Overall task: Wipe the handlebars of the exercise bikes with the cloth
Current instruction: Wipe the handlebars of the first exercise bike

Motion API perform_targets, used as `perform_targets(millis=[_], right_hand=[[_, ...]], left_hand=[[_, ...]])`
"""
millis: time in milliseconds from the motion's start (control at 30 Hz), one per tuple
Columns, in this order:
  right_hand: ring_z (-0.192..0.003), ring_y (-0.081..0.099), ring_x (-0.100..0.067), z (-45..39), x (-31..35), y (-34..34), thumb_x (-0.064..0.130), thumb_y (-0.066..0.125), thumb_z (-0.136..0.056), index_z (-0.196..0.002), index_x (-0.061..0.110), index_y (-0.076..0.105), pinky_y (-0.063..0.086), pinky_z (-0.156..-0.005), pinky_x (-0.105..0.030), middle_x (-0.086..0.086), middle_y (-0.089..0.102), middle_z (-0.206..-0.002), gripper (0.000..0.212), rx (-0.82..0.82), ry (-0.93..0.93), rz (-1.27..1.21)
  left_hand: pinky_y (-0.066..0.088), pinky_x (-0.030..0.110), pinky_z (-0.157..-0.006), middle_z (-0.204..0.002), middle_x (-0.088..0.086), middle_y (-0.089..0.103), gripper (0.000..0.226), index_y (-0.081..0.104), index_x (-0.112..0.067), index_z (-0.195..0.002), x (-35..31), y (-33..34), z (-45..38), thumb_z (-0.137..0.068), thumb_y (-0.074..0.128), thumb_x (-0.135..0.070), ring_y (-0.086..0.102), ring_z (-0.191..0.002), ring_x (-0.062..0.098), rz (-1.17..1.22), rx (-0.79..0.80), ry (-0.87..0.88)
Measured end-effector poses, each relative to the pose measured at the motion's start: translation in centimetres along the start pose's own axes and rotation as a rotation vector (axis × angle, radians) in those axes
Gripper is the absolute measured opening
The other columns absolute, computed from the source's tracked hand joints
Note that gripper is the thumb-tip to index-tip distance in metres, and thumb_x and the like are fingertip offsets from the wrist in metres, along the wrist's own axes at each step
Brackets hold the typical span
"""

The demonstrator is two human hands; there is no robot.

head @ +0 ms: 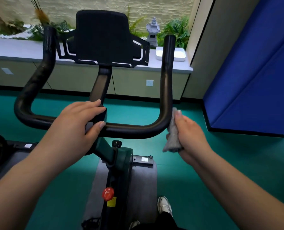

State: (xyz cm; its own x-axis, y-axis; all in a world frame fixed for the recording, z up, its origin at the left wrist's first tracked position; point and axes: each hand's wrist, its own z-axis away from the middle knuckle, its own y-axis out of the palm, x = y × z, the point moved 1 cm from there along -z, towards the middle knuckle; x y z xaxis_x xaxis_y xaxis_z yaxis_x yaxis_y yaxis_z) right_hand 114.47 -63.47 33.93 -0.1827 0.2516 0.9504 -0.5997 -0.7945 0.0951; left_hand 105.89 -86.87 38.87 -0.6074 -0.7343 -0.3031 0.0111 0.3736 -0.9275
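- Two bare hands work at one exercise bike point(119, 163), seen from above the seat side.
- Left hand point(78, 120) rests on the middle of the black handlebar point(131, 129), over the clamp block; its fingers lie straight and close together across the top, the thumb pressed against the near side of the bar.
- Right hand point(190, 132) grips a bunched grey cloth point(172, 133), fingers curled round it, and holds it against the outer side of the handlebar's right bend, where the cross bar turns up into the right horn.
- Part of the cloth hangs out below the fist, near the bar but off it.
- Handlebar is a wide U: both horns rise away from the viewer, with a black tablet holder point(102, 37) on a stem between them.
- Below the bar sit a small black knob point(116, 143) and, lower on the frame, a red knob point(108, 193) above a yellow label.
- Bike stands on a grey mat point(144, 183) over a green floor point(204, 171).
- Behind it runs a white counter point(13, 48) carrying a white tray point(179, 54), with a small stone lantern point(152, 32) and ferns beyond.
- Blue padding point(253, 72) covers the wall on the right.
- One white shoe point(164, 205) shows at the bottom edge.
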Motion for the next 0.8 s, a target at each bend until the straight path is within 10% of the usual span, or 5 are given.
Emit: perform_targets(millis=[200,400,700,800], right_hand=[[-0.044,0.043,-0.019,-0.1,0.4,1.2,0.044,0.038,-0.098,-0.075,0.014,0.056,0.042,-0.054,-0.037,0.004,0.049,-0.044,0.042,-0.096,0.072,-0.06],[-0.06,0.053,-0.013,5.0,-3.4,2.6,0.035,0.039,-0.099,-0.081,0.01,0.063,0.046,-0.067,-0.04,-0.002,0.063,-0.073,0.039,0.011,0.003,-0.018],[-0.054,0.041,-0.019,4.3,-3.5,2.4,0.036,0.037,-0.1,-0.085,0.006,0.058,0.038,-0.044,-0.025,-0.002,0.053,-0.064,0.04,0.012,-0.005,-0.115],[-0.065,0.051,-0.016,5.7,-5.1,4.4,0.032,0.042,-0.098,-0.082,0.012,0.064,0.048,-0.063,-0.036,-0.005,0.063,-0.08,0.034,0.036,0.0,-0.039]], left_hand=[[0.02,0.026,-0.108,-0.139,-0.003,0.05,0.04,0.059,-0.017,-0.127,0.1,0.3,0.5,-0.087,0.062,-0.023,0.04,-0.131,0.019,0.025,-0.035,0.005],[0.023,0.031,-0.111,-0.139,0.0,0.05,0.04,0.059,-0.014,-0.126,0.4,0.9,0.7,-0.087,0.062,-0.022,0.04,-0.131,0.022,0.033,-0.065,0.023],[0.019,0.027,-0.112,-0.144,-0.004,0.044,0.043,0.057,-0.02,-0.129,1.2,1.1,1.1,-0.087,0.062,-0.026,0.034,-0.135,0.017,0.052,-0.062,0.053],[0.015,0.021,-0.111,-0.145,-0.005,0.042,0.044,0.056,-0.019,-0.13,1.3,1.1,1.2,-0.087,0.062,-0.026,0.033,-0.136,0.016,0.053,-0.067,0.054]])
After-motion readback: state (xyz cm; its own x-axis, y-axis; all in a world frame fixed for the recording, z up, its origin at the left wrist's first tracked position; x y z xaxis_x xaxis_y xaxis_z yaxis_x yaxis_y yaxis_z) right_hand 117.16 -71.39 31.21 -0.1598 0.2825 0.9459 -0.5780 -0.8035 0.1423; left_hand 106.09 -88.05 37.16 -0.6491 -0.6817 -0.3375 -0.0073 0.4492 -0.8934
